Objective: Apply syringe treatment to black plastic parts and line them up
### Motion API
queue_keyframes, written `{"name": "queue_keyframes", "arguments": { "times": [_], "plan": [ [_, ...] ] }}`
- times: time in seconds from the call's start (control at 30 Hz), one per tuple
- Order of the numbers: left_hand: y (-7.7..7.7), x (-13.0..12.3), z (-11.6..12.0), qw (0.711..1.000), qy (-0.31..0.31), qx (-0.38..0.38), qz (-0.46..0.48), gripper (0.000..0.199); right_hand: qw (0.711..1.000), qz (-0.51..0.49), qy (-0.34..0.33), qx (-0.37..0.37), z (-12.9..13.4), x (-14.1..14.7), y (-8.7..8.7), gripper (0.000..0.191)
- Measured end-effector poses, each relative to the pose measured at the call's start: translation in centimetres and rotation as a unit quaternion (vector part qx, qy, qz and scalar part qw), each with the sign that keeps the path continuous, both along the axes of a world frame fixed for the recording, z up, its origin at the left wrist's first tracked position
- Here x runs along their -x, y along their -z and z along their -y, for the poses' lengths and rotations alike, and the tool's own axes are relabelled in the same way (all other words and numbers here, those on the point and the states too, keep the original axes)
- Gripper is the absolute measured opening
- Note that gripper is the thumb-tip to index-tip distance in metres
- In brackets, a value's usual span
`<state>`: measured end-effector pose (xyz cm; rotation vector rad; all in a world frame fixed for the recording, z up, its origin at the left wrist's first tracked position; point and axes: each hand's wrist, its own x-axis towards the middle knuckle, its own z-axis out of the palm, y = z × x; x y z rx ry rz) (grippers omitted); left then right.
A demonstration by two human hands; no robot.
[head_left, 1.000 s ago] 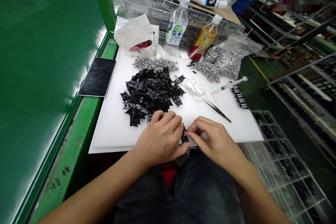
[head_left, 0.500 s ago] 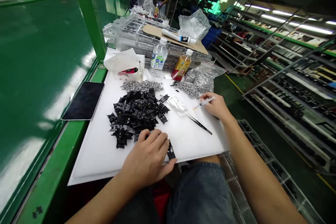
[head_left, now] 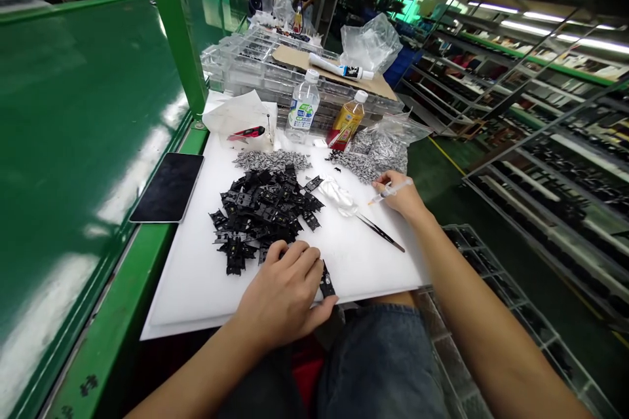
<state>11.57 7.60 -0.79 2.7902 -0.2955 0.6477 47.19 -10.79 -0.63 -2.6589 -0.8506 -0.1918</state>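
Lying just beside the curled fingers of the left hand (head_left: 282,294), a narrow black moulded plastic strip (head_left: 327,285) is seen on a broad white plastic board (head_left: 184,294), near the board's front edge; whether it is pinched by that hand or merely touched cannot be told from this view. The hand is half closed, its fingers bent down toward the board. A slim clear plastic syringe with an orange tip (head_left: 382,194) is gripped between the thumb and fingers of the right hand (head_left: 400,200), just above the board. The strip is judged to be light and stiff, perhaps brittle, so it would best be taken by its long edges; the syringe is also light, its smooth barrel possibly slippery, and is best held mid-barrel, clear of the tip. A heap of black plastic parts (head_left: 260,216) is piled just beyond the left hand, small grey metal parts (head_left: 272,159) lie past it, and fine black tweezers (head_left: 381,232) are laid near the right hand.
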Motion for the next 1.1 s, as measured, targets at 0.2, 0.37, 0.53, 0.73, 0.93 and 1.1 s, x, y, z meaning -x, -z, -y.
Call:
{"name": "queue_keyframes", "arguments": {
  "times": [0.2, 0.37, 0.53, 0.73, 0.93, 1.1],
  "plan": [
    [0.0, 0.0, 0.0, 1.0, -0.003, -0.002, -0.002, 0.034, 0.998, 0.039, -0.018, -0.041, 0.6, 1.5, -1.3, 0.013],
    [0.0, 0.0, 0.1, 1.0, 0.001, -0.005, -0.008, 0.034, 0.99, 0.075, 0.008, -0.117, 5.4, 7.6, -2.9, 0.018],
    [-0.1, 0.0, 0.1, 1.0, 0.001, -0.004, -0.016, 0.034, 0.976, 0.014, -0.188, -0.113, 6.5, 17.3, -2.4, 0.012],
    [-0.3, -0.1, 0.2, 1.0, 0.003, -0.009, -0.017, 0.036, 0.94, 0.003, -0.34, -0.007, 4.0, 19.6, -1.4, 0.035],
    [-0.3, -0.1, 0.2, 1.0, 0.005, -0.015, -0.019, 0.037, 0.947, -0.048, -0.309, -0.073, 3.6, 19.3, -1.1, 0.036],
    [-0.3, -0.1, 0.2, 1.0, 0.005, -0.016, -0.024, 0.038, 0.958, -0.131, -0.224, -0.119, 2.9, 19.5, -1.6, 0.012]
  ]
}}
